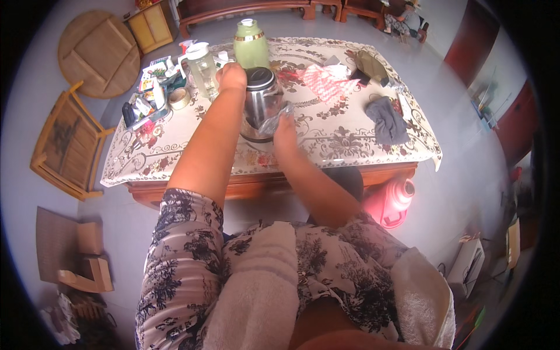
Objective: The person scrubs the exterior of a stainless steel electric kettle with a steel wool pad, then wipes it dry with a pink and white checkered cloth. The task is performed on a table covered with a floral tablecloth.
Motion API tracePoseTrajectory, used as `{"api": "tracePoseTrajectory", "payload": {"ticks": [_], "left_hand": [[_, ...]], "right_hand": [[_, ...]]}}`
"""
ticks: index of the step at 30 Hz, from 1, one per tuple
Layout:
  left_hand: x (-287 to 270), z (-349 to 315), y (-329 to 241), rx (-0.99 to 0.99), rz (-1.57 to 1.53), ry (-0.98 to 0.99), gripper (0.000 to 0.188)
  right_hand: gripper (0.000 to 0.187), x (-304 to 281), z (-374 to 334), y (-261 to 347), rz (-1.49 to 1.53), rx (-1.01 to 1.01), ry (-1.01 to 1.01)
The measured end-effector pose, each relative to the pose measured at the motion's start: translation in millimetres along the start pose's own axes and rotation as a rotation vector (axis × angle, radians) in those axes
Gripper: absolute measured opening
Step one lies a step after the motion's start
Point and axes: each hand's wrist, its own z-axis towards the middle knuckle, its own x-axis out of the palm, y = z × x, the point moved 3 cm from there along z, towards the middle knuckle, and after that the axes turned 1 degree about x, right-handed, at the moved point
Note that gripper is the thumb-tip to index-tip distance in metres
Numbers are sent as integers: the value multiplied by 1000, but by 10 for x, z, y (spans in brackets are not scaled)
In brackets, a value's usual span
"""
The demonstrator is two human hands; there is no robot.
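Note:
A kettle (263,100) with a black lid and a shiny body stands near the table's front edge, in front of me. My left hand (232,77) is closed at the upper left of the kettle, and its grip on the handle side is mostly hidden by the hand itself. Against the lower right of the body, my right hand (285,131) presses a crumpled pale grey cloth (272,121); its fingers are partly hidden and blurred. Just left of the kettle is a clear lidded pitcher (202,73). Behind it rises a green thermos flask (251,45).
A patterned cloth covers the table (344,140). Packets and a tape roll (179,98) crowd its left end. A checked red cloth (326,80), an olive item (371,67) and a dark grey cloth (387,119) lie right. A pink flask (392,201) stands on the floor.

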Motion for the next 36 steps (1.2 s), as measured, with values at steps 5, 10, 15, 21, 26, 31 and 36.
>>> {"api": "tracePoseTrajectory", "payload": {"ticks": [5,10,15,21,26,31,36], "left_hand": [[-221,-357,251,598,678,-240,38],[-395,-1481,-414,496,1076,-125,38],[-666,-1284,-119,516,836,-25,60],[-393,-1589,200,392,176,-12,64],[-341,-1544,367,246,-131,119,63],[-292,-1622,743,261,-274,179,67],[-190,-1534,817,496,-250,-37,72]], "right_hand": [[38,-202,274,384,253,337,173],[40,-381,785,184,-236,118,-191],[41,83,-11,855,-356,-396,-155],[44,383,-597,1279,-771,-776,204],[24,400,231,1446,-700,-823,337],[25,432,282,1330,-672,-774,207],[24,553,-572,1457,-748,-841,430]]}}
